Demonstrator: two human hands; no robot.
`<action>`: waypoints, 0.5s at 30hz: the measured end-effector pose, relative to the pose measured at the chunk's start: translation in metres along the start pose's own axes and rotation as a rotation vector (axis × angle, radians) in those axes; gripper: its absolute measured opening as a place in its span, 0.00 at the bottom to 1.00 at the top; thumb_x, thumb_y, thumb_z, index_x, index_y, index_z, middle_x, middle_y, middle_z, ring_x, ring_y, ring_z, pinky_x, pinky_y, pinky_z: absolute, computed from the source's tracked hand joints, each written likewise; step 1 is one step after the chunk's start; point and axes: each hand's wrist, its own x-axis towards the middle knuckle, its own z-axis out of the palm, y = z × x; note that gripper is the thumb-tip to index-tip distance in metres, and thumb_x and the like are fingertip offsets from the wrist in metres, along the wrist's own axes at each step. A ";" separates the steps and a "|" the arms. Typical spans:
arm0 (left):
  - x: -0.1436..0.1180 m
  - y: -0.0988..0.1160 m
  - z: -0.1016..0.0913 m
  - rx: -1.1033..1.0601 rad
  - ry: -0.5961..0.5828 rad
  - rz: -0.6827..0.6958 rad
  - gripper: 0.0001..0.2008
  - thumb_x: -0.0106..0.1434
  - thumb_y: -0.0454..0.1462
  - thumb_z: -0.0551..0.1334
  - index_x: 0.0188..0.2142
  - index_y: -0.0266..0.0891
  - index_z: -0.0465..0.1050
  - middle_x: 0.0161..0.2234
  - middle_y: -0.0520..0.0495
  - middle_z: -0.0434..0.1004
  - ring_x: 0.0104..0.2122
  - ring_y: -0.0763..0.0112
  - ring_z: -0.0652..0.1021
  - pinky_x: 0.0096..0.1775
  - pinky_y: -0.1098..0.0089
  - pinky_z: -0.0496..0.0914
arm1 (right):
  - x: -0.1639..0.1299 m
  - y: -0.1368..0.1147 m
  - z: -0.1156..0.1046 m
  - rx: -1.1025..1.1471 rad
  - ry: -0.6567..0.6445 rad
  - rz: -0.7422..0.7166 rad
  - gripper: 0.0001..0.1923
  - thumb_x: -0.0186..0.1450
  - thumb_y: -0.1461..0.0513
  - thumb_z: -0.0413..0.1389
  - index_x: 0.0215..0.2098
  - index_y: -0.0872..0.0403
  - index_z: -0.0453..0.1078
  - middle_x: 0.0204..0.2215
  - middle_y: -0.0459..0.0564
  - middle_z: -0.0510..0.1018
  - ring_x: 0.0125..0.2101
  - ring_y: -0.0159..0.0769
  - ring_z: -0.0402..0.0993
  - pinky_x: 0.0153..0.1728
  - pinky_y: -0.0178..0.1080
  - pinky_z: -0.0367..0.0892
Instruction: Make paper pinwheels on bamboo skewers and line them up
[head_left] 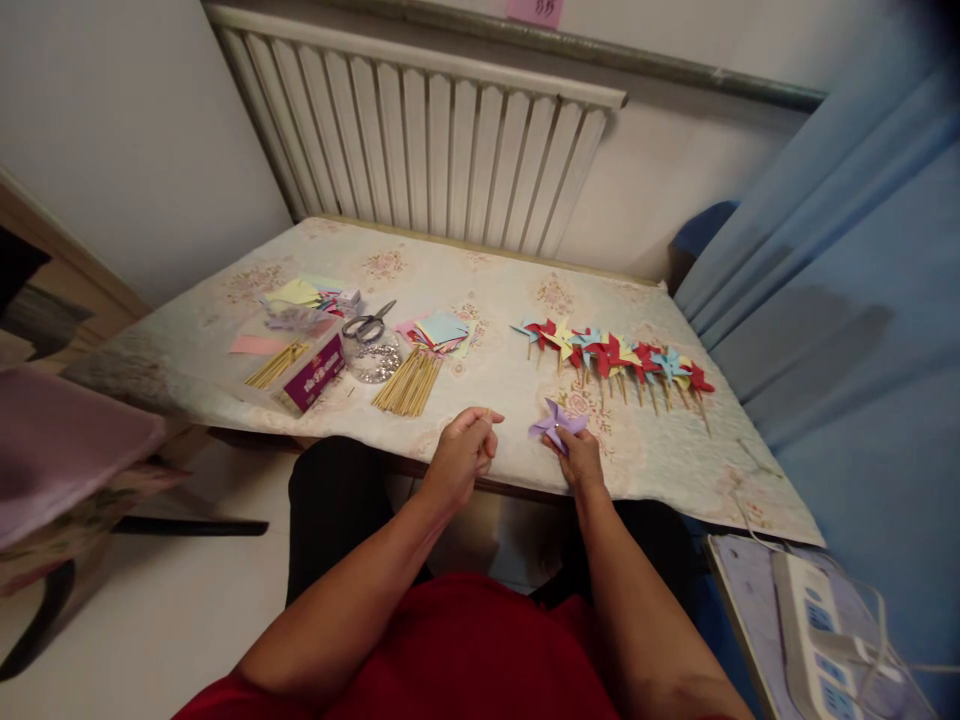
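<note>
A purple paper pinwheel (pixel 559 424) with folded blades is held in the fingers of my right hand (pixel 583 460), just over the table's front edge. To its left, my left hand (pixel 463 450) is closed with thumb and fingers pinched together; whatever they hold, if anything, is too small to make out. Beyond my left hand lies a fanned bundle of thin wooden sticks (pixel 409 385). Finished-looking pinwheels on sticks (pixel 611 355), in red, yellow and light blue, lie in an overlapping row at the right.
Behind the sticks sits a stack of coloured paper squares (pixel 442 330). Scissors (pixel 369 322) rest by a round dish of small shiny pieces (pixel 375 360). A purple-labelled box (pixel 313 375) holds more sticks. A power strip (pixel 814 630) is at lower right, near a blue curtain (pixel 847 330).
</note>
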 end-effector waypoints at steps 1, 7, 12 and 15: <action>0.000 -0.001 0.000 0.009 0.002 0.004 0.10 0.59 0.42 0.59 0.36 0.37 0.67 0.17 0.59 0.60 0.13 0.85 0.51 0.16 0.78 0.43 | 0.000 0.000 0.000 0.001 0.005 -0.001 0.17 0.44 0.63 0.70 0.28 0.56 0.69 0.26 0.44 0.79 0.27 0.31 0.76 0.31 0.36 0.79; 0.001 -0.004 -0.003 0.026 0.012 0.017 0.11 0.60 0.43 0.58 0.35 0.37 0.67 0.16 0.59 0.58 0.13 0.85 0.51 0.16 0.78 0.43 | -0.001 -0.001 0.002 0.003 0.019 0.000 0.17 0.43 0.63 0.70 0.28 0.57 0.69 0.26 0.44 0.78 0.27 0.31 0.76 0.31 0.36 0.80; 0.001 -0.003 -0.003 -0.016 0.001 0.003 0.12 0.60 0.42 0.59 0.38 0.36 0.68 0.18 0.59 0.60 0.13 0.85 0.51 0.16 0.78 0.43 | -0.001 -0.001 0.001 -0.005 0.010 -0.001 0.17 0.44 0.62 0.69 0.28 0.57 0.68 0.26 0.45 0.78 0.27 0.32 0.76 0.31 0.36 0.80; 0.001 -0.002 -0.003 -0.026 -0.003 0.001 0.11 0.60 0.41 0.59 0.38 0.36 0.68 0.18 0.58 0.61 0.13 0.86 0.51 0.17 0.78 0.43 | -0.001 -0.002 0.001 -0.007 0.009 0.003 0.17 0.44 0.63 0.69 0.29 0.57 0.69 0.27 0.45 0.78 0.28 0.32 0.76 0.31 0.36 0.80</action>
